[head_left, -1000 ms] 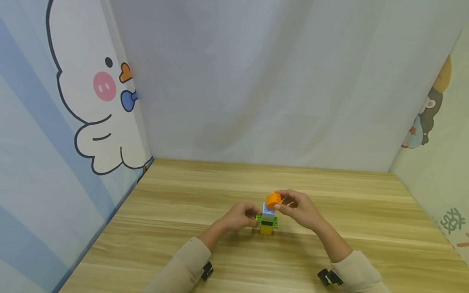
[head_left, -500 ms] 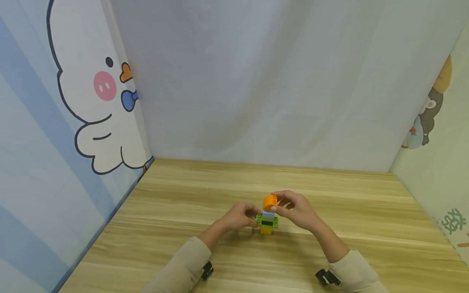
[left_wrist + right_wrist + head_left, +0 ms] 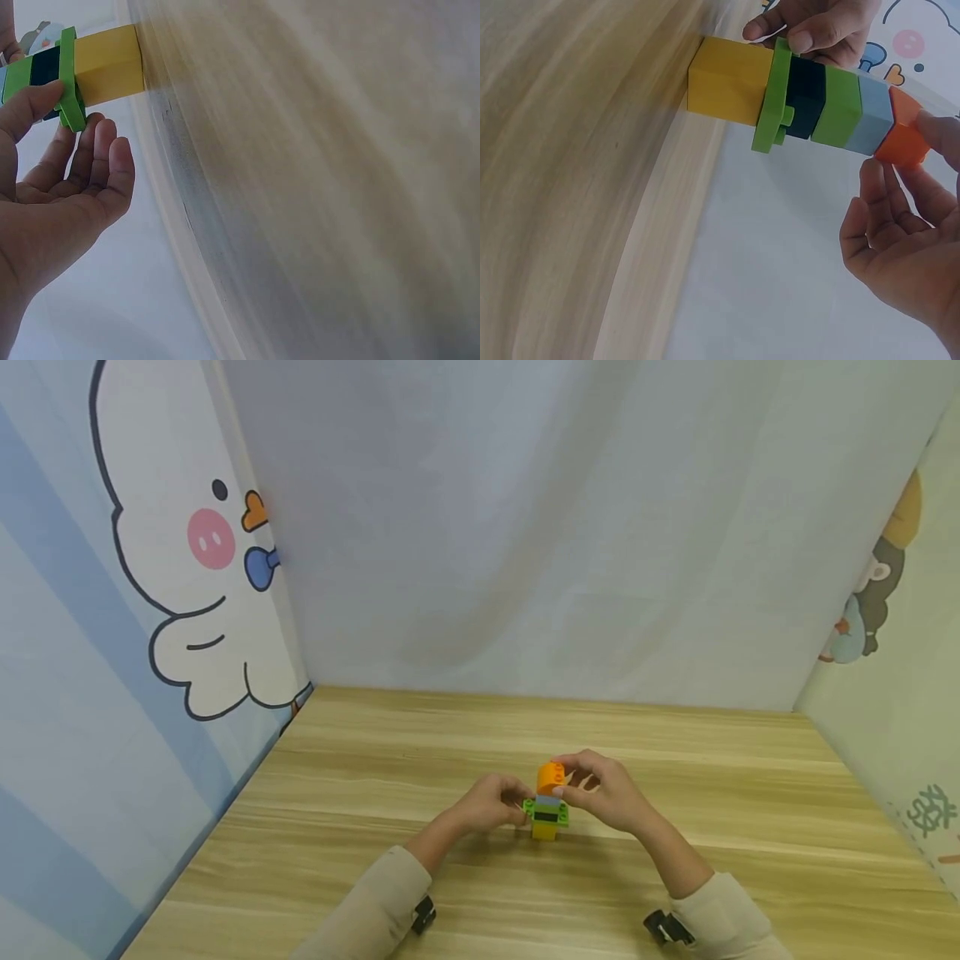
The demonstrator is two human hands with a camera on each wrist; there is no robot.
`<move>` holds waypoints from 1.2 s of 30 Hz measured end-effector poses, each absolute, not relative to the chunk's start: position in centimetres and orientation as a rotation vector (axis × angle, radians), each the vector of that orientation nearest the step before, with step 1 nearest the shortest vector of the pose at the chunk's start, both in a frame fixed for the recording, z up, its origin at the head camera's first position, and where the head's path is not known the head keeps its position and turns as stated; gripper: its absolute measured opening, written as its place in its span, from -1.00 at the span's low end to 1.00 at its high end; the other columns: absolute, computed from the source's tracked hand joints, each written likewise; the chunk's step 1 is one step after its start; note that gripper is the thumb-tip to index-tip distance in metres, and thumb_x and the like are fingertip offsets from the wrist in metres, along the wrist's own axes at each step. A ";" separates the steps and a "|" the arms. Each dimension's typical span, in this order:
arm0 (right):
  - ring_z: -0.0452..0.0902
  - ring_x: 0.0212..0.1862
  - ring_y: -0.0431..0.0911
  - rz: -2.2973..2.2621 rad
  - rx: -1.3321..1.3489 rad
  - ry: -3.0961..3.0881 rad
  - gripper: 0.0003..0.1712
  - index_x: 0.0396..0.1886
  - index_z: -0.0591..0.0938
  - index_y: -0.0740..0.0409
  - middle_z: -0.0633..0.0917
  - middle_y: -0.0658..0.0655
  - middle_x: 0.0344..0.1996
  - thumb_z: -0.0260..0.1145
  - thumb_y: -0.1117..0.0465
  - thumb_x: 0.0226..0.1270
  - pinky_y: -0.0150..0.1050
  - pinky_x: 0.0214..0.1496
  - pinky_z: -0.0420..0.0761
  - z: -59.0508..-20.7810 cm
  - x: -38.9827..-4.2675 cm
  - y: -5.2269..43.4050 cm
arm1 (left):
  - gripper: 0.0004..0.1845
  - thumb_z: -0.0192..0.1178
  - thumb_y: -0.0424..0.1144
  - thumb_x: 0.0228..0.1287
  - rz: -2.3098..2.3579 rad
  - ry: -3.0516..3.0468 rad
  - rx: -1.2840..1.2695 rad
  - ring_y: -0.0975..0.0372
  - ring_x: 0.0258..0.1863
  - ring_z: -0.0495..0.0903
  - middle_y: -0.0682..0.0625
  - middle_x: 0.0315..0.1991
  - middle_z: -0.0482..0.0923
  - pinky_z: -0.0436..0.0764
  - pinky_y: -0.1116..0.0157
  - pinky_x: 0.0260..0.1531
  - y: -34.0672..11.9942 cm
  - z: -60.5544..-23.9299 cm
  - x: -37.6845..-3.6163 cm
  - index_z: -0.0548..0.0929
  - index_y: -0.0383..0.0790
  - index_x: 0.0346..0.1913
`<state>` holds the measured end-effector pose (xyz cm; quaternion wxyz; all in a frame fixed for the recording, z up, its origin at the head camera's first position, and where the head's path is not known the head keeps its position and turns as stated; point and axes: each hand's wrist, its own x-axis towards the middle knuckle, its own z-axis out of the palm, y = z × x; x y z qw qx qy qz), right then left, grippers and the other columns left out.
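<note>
Small tower of stacked hard plastic toy bricks (image 3: 547, 807) stands mid-way on the light wooden table (image 3: 360, 877), yellow brick at the base, orange brick (image 3: 551, 775) on top. Your left hand (image 3: 489, 803) pinches the flat green plate (image 3: 771, 97); your right hand (image 3: 606, 790) pinches the orange brick. Likely light, rigid, smooth and tippy; grip low at the plate.

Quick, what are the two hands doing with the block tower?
Left hand: pinches the green plate on the block tower.
Right hand: fingertips hold the orange block on top.
</note>
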<state>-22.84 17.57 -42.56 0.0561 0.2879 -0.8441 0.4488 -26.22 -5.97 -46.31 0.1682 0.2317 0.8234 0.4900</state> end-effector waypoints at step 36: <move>0.40 -0.31 -0.23 1.232 0.935 -2.635 -0.68 0.11 0.66 0.38 0.67 0.18 -0.11 0.36 0.33 0.42 -0.32 -0.35 0.46 -42.1 -22.8 17.4 | -0.64 0.39 -0.53 0.18 1.392 2.359 0.684 0.18 -0.20 0.64 -0.17 -0.11 0.72 0.69 0.27 -0.16 -5.7 -46.5 -26.1 0.69 -0.50 0.06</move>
